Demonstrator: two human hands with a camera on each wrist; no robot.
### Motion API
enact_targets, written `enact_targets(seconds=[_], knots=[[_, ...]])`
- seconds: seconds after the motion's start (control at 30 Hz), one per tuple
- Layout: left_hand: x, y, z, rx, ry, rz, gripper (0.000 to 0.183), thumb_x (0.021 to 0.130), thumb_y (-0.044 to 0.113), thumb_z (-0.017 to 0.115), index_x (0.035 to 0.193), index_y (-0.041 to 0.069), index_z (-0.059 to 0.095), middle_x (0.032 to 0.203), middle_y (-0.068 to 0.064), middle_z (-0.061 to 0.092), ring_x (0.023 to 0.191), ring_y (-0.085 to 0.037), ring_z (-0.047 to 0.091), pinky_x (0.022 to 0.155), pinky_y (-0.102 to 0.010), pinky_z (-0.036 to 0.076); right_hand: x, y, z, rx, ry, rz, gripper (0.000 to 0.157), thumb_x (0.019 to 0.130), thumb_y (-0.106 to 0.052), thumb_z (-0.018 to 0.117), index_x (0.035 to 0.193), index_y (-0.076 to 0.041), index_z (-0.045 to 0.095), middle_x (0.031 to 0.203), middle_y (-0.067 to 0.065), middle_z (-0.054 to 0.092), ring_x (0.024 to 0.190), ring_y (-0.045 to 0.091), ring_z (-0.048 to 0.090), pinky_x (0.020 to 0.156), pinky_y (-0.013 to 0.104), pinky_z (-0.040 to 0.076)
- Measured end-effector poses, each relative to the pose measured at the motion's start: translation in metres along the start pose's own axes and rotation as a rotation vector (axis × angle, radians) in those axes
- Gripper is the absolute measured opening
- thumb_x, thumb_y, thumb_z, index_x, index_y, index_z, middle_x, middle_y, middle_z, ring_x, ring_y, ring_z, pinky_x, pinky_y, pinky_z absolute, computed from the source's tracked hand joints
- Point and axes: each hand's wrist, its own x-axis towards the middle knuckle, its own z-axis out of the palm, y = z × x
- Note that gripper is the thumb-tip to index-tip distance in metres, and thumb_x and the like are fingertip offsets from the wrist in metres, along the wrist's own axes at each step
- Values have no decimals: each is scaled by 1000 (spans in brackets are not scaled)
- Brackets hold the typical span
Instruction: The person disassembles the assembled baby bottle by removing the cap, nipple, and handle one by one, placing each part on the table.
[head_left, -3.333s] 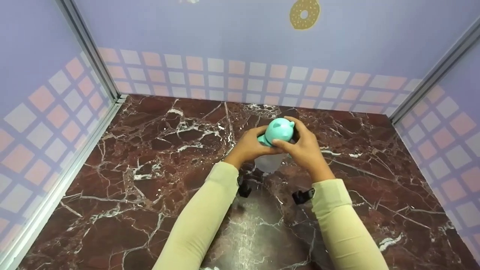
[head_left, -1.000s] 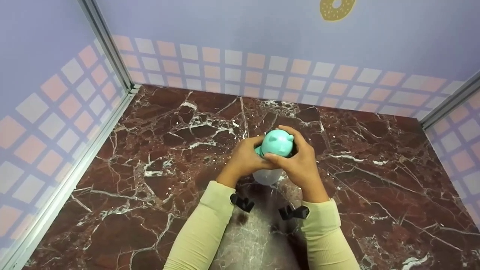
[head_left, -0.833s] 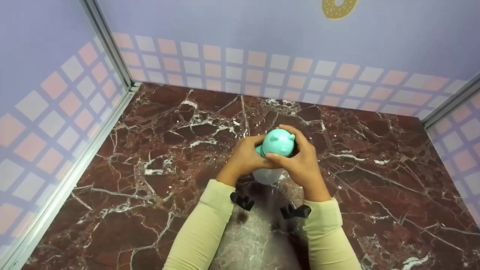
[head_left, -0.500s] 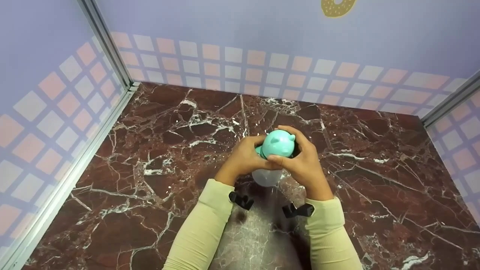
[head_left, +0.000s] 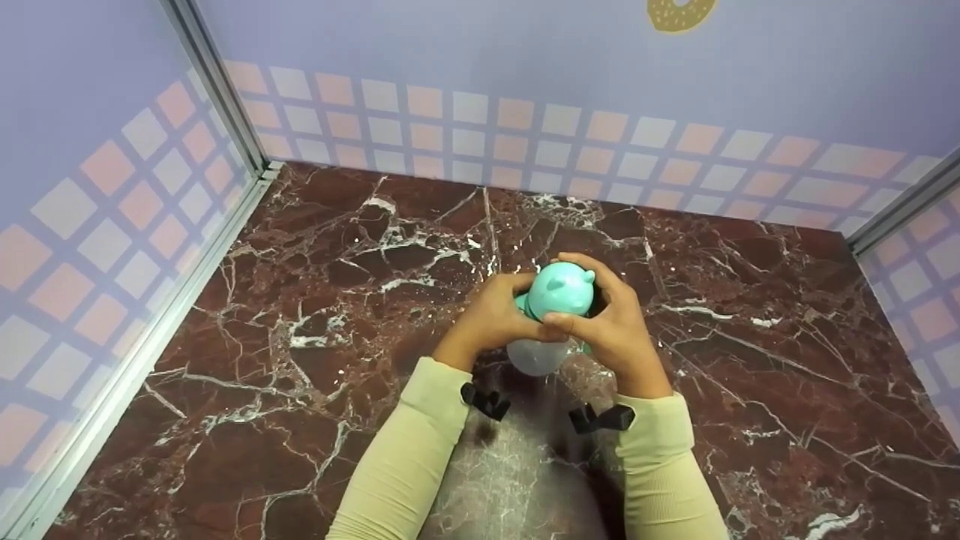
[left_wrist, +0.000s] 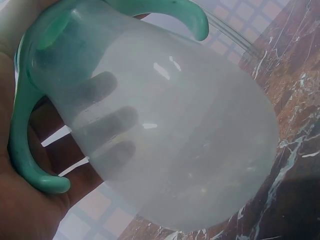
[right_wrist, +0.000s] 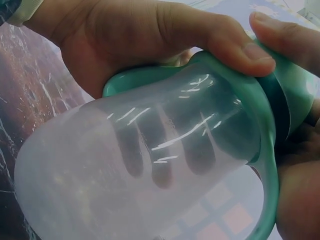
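Observation:
A baby bottle with a frosted, see-through body is held tilted between both hands above the table. Its teal collar carries two curved handles, and a round teal lid with small ear-like bumps tops it. My left hand wraps the bottle just under the collar; in the left wrist view its fingers show through the body. My right hand grips the lid, its thumb lying along the side. Most of the right fingers are hidden behind the lid.
The dark red marble-patterned table spreads around the hands. Purple panel walls with pink and white squares stand at the back and both sides. White specks dot the tabletop left of the bottle.
Since the oldest frame, the hands and bottle sit lower in the head view, which has itself shifted. Lately the lid's bumps have turned slightly with my right hand; both grips stay.

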Motion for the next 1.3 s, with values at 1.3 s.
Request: enact_targets(seconds=[1.3], knots=[[-2,-1,0,-86,-73,-56,51,58,27,93,105,18,73,98,3,72,90,-14,65,85,-31,53,-3,9,-9,205,-128,-85,69,67,14,78,131,7,53,129,18,60,111,25,62,91,32,55]])
